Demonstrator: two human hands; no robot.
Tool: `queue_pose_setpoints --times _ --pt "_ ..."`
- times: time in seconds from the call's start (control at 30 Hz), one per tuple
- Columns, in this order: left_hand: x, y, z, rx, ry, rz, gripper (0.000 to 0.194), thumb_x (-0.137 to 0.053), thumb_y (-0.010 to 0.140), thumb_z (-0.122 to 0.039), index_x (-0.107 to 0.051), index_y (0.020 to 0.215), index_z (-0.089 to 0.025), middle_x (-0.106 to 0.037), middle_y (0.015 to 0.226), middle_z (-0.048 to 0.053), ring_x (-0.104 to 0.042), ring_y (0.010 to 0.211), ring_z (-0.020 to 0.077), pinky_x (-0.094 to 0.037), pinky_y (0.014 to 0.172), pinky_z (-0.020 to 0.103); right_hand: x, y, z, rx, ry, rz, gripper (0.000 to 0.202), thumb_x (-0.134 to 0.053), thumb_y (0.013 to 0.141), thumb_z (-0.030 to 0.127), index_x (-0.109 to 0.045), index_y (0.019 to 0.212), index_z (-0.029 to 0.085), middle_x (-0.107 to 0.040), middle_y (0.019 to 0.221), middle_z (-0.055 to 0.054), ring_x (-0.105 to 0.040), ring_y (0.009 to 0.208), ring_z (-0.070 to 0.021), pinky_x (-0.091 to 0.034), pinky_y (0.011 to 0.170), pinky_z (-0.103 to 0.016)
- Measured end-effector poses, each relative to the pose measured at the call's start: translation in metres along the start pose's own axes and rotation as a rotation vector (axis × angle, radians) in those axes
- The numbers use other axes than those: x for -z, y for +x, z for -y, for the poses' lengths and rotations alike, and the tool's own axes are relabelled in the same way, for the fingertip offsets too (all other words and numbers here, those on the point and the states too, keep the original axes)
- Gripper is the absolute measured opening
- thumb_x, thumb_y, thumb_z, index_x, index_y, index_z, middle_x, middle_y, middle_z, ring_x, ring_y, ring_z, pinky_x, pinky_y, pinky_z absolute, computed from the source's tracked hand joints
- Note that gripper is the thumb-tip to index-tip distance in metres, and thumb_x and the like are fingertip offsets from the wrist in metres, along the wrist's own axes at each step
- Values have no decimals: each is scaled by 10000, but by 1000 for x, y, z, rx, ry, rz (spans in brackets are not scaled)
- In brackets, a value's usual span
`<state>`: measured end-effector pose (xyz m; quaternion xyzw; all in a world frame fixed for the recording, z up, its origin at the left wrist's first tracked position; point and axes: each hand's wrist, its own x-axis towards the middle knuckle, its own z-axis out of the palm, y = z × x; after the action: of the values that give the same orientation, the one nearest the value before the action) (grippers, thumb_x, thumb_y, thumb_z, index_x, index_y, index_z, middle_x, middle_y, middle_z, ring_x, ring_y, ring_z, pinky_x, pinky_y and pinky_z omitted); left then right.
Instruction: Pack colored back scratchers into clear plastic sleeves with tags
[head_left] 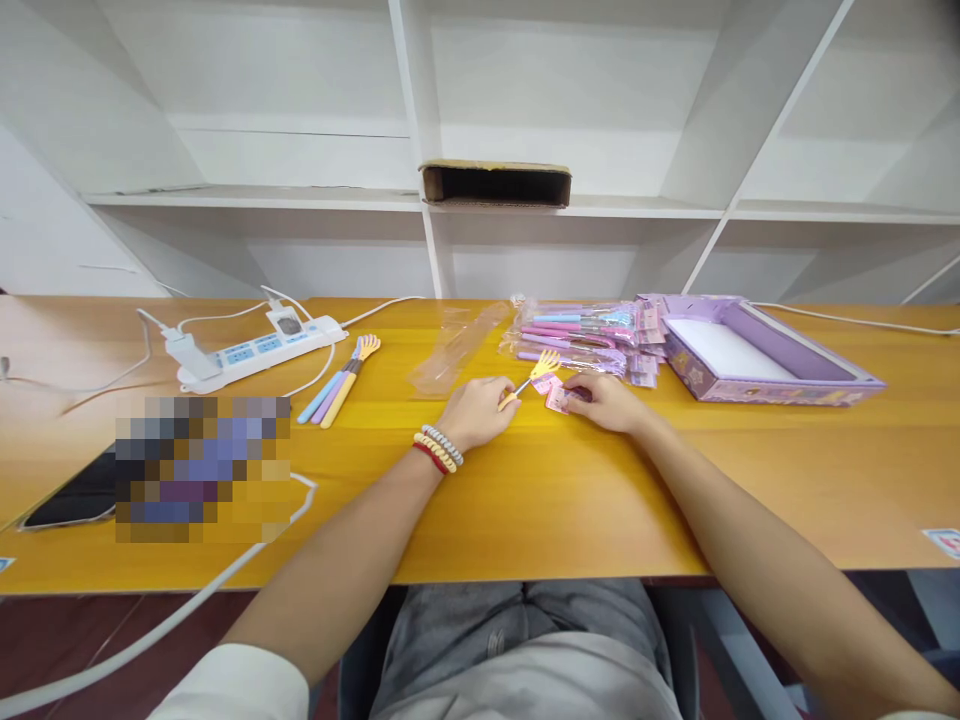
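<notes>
My left hand [474, 412], with bracelets at the wrist, is closed around the handle of a yellow back scratcher [545, 364]. Its hand-shaped head points up and to the right, past a thin metal rod. Small pink printed cards [556, 399] lie just right of it, and my right hand [607, 402] pinches one with thumb and fingers. Behind both hands, a pile of plastic-wrapped back scratchers [577, 335] in pink, blue and purple rests on the table. Farther left, several unwrapped back scratchers [337, 388] in blue, purple and yellow lie side by side.
A clear plastic bag [459, 350] lies flat behind my left hand. To the right stands an open purple display box [780, 390]. A power strip [259, 355] with plugs and cables, and a dark phone [75, 490], occupy the left. White shelving [315, 200] holds a cardboard box [495, 168].
</notes>
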<state>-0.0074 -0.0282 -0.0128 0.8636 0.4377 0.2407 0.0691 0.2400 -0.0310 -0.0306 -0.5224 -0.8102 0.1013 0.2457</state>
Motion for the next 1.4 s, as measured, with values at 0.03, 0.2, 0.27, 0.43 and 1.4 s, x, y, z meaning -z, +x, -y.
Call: queue_pose_setpoints --times 0.03,0.2,0.27,0.43,1.4 --pt "0 0 0 -20 -9 9 204 -489 814 -336 -603 902 -191 -653 835 36 -588 738 166 -423 662 273 0 0 1 6 7 -35 292 -541 794 397 -670 925 170 -663 860 -66 -578 751 -179 -421 690 -292" --pt "0 -3 -7 -103 -46 -4 198 -493 816 -322 -605 921 -196 -643 827 21 -566 702 143 -407 651 260 4 0 10 61 89 -313 283 -537 806 423 -666 810 171 -652 887 -78 -559 856 -191 -409 791 -317" --pt "0 -4 -11 -138 -72 -4 208 -488 825 -320 -603 940 -190 -635 812 17 -554 680 132 -405 651 253 5 0 16 19 188 -325 316 -520 813 445 -649 752 162 -636 784 -57 -548 746 -162 -414 699 -286" --pt "4 -5 -17 -181 -101 6 237 -484 831 -332 -595 981 -185 -618 788 16 -548 678 130 -403 656 248 3 0 25 -167 495 -310 393 -494 807 497 -595 655 149 -544 589 -6 -454 548 -106 -355 528 -238" --pt "31 9 86 552 223 -271 338 -489 775 -376 -612 992 -149 -622 1025 155 -544 1007 284 -407 859 385 4 -3 37 -278 1053 -172 373 -568 745 546 -518 666 184 -516 492 8 -449 421 -101 -332 403 -232"
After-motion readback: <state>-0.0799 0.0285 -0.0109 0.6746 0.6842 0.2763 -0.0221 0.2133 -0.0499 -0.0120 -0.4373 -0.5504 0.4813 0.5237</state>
